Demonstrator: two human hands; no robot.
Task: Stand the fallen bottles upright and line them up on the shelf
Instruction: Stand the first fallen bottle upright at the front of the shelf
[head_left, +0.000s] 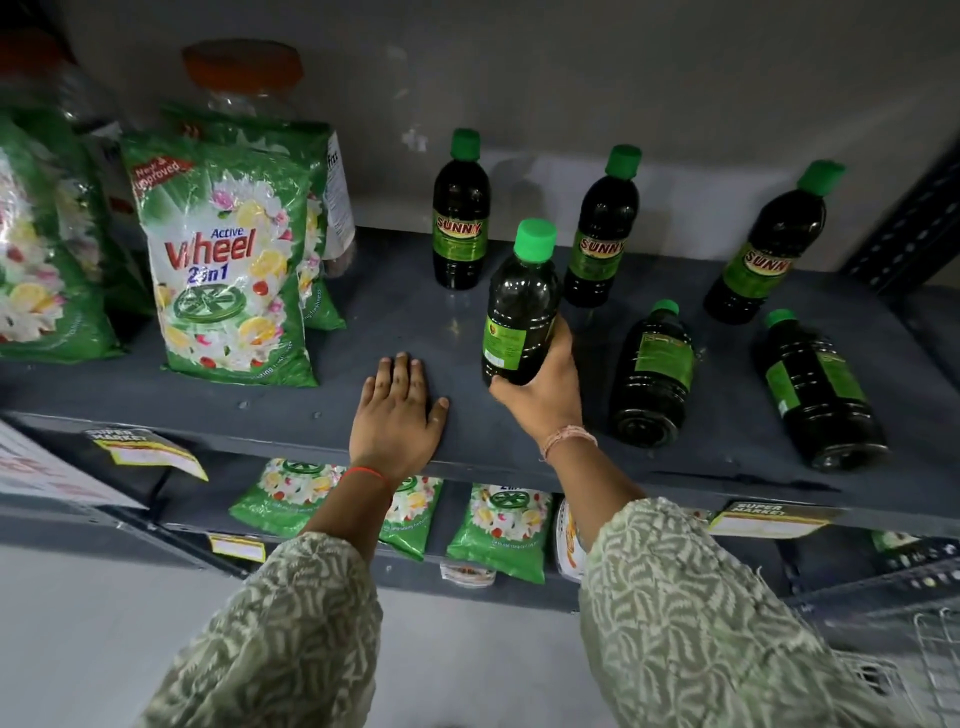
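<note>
right hand (545, 387) fingers wrap the base of a dark bottle (521, 306), upright above the shelf (415, 322). left hand (395, 410) lies flat, fingers spread. standing bottles (460, 218) read "sunny"; detergent bag (228, 260) reads "active wheel 2in1".

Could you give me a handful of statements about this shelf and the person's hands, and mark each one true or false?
1. The right hand grips a dark plastic bottle with a green cap. True.
2. The left hand holds a second bottle. False: it rests flat and empty on the grey metal shelf.
3. Two dark bottles lie on their sides to the right of the held one. True.
4. Every bottle at the back has fallen. False: three bottles at the back stand upright.
5. Green detergent pouches stand at the left. True.
</note>
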